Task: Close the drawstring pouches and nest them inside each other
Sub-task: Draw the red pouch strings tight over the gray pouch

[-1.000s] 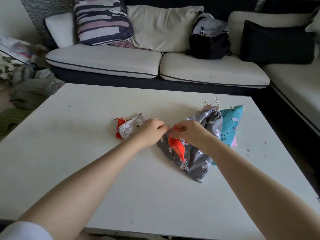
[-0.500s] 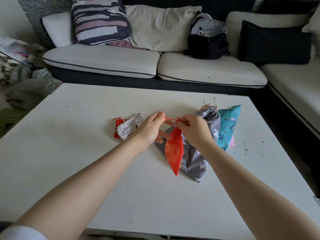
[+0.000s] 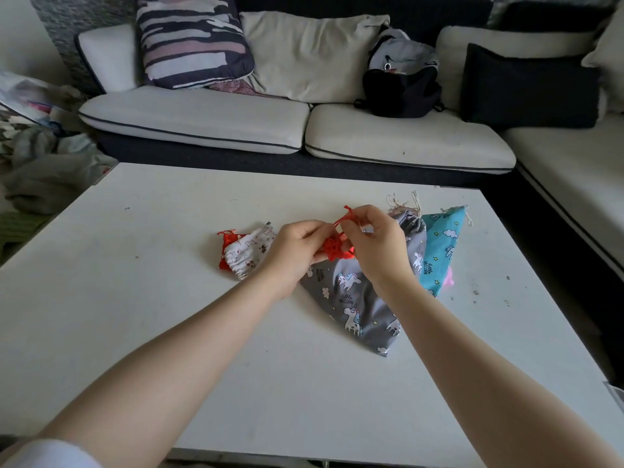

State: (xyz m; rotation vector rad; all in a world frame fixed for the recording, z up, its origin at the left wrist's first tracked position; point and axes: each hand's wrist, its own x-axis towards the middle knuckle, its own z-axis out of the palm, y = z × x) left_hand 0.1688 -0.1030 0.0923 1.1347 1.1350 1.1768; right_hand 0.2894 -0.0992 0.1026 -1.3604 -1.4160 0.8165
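A small red drawstring pouch [image 3: 332,249] is bunched up in the air between both hands, above the table. My left hand [image 3: 292,255] grips its gathered mouth while my right hand [image 3: 374,246] pinches its red cord, which sticks up above the fingers. Under my hands lies a grey unicorn pouch [image 3: 358,298] with its cords at the far end. A teal unicorn pouch [image 3: 440,244] lies beside it on the right, over something pink [image 3: 449,278]. To the left, a white patterned pouch [image 3: 250,253] rests on another red pouch [image 3: 224,251].
All of it sits on a white table [image 3: 135,298]. Behind the table runs a sofa [image 3: 202,119] with cushions and a black backpack [image 3: 401,86]. Crumpled clothes [image 3: 44,170] lie on the floor at the left.
The red pouch hung long and flat from both hands half a second ago; now it is gathered into a small bunch between them, with the cord pulled up by my right hand.
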